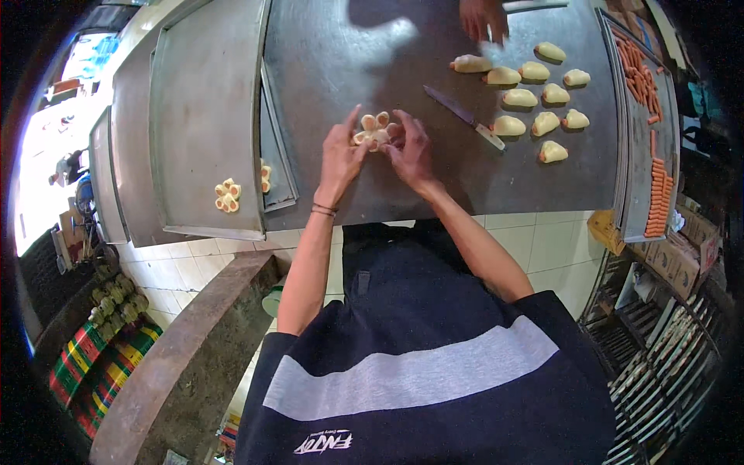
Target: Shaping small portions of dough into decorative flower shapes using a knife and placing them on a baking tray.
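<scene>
My left hand and my right hand meet over the metal worktop, both pinching a flower-shaped piece of dough with sausage slices between their fingertips. A finished flower-shaped dough piece lies on the grey baking tray to my left. A second one sits partly hidden on a lower tray beside it.
A knife lies right of my hands. Several wrapped dough rolls sit beyond it. Another person's hand reaches in at the top. A tray of sausages runs along the right edge, with wire racks below it.
</scene>
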Demonstrator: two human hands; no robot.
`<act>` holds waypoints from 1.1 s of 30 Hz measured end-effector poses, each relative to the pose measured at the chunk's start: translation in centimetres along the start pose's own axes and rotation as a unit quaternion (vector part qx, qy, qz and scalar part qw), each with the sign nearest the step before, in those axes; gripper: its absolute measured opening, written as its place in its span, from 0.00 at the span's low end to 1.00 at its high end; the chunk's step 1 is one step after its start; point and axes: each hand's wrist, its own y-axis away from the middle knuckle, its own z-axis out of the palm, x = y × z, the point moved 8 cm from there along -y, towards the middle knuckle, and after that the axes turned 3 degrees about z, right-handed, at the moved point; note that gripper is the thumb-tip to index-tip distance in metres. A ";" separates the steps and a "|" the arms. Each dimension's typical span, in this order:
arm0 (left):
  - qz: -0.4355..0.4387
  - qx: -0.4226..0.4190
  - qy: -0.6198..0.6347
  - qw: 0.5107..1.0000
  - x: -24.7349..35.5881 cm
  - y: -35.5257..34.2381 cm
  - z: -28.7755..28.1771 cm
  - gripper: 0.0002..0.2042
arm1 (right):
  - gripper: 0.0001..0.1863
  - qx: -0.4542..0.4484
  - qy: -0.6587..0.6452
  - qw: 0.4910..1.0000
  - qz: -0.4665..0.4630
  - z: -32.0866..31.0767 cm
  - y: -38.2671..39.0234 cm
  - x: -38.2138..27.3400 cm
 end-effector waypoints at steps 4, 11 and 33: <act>0.048 -0.024 -0.024 0.998 -0.9 -0.7 0.4 0.27 | 0.32 -0.005 0.032 0.999 0.010 1.9 0.2 -0.2; -0.043 -0.099 0.060 0.992 -5.4 1.8 -5.4 0.27 | 0.30 -0.182 -0.123 0.968 0.125 6.9 1.9 -1.0; 0.032 0.044 0.117 0.992 -25.2 8.4 -33.0 0.28 | 0.26 -0.187 0.220 0.954 -0.079 37.7 4.3 -18.6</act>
